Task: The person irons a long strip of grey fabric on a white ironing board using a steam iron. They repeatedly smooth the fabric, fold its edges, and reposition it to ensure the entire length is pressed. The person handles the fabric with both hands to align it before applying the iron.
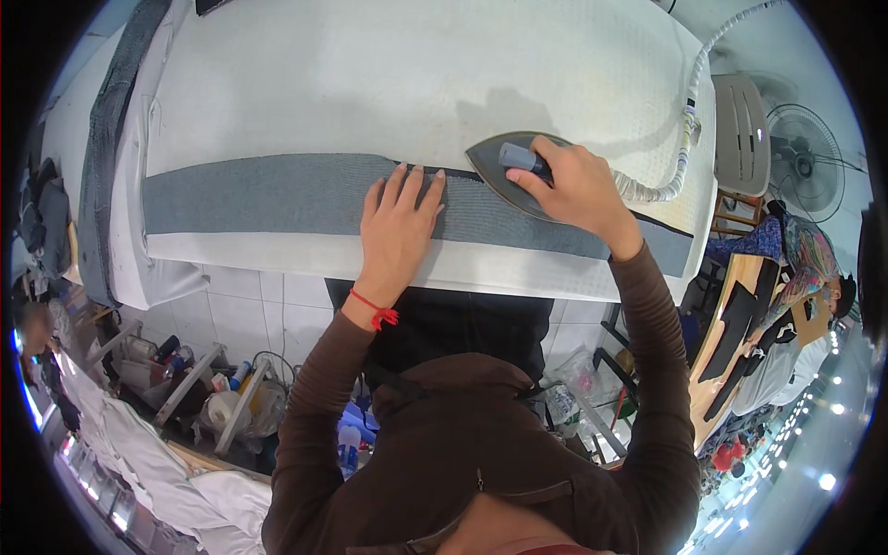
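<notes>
A long grey fabric strip point(259, 194) lies flat along the near edge of a white padded ironing table point(370, 83). My left hand point(400, 222) presses flat on the strip, fingers spread, a red string around the wrist. My right hand point(578, 190) grips the handle of a grey steam iron point(504, 166), which rests on the strip just right of my left hand, its tip pointing left. A ribbed white hose point(689, 120) runs from the iron up and over the table's right end.
A dark grey cloth point(106, 148) hangs over the table's left end. Under the table are bottles, rolls and white cloths point(222, 398). At right stand a chair point(740, 129), a fan point(805, 157) and a seated person point(795, 277) at a wooden table.
</notes>
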{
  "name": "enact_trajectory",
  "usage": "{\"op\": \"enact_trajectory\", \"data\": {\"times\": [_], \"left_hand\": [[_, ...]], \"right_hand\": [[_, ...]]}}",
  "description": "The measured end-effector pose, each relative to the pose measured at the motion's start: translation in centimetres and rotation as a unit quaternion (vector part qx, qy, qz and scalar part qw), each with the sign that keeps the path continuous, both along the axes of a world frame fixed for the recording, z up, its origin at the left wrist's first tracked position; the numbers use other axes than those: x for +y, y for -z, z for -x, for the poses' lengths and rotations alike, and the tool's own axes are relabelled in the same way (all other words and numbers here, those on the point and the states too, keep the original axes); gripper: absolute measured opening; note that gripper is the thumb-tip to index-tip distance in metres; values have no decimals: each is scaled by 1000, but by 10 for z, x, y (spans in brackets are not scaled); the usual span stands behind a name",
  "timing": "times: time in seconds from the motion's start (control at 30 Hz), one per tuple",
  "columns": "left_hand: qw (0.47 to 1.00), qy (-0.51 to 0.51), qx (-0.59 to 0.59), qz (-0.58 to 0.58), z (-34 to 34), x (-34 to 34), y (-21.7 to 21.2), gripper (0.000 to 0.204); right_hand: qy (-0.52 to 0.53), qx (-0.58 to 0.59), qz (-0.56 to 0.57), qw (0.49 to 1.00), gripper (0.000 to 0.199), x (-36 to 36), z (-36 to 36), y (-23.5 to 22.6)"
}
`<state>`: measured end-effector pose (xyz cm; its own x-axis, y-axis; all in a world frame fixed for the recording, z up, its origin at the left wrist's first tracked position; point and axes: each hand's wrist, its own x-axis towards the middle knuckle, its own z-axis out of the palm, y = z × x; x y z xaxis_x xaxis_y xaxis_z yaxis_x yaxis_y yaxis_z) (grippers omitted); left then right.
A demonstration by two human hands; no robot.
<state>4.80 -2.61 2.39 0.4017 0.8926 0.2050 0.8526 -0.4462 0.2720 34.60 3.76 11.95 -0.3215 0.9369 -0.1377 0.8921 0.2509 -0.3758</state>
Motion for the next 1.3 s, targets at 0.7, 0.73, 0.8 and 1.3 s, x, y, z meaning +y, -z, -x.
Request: {"op": "enact_trajectory", "data": {"times": [0.7,0.73,0.8,1.3], "left_hand": [[981,157,-89,-67,80,79,17,36],[981,159,-102,-54,84,84,16,33],[977,171,-123,-35,92,93,14,28],[944,308,-82,-86,128,110,16,34]], "right_hand": [[-51,-2,-117,992,51,-22,21,22],[-50,-4,-112,992,51,-23,20,22],[-50,1,-110,993,51,-24,17,20],[-37,-11,-49,998,49,-20,30,13]]}}
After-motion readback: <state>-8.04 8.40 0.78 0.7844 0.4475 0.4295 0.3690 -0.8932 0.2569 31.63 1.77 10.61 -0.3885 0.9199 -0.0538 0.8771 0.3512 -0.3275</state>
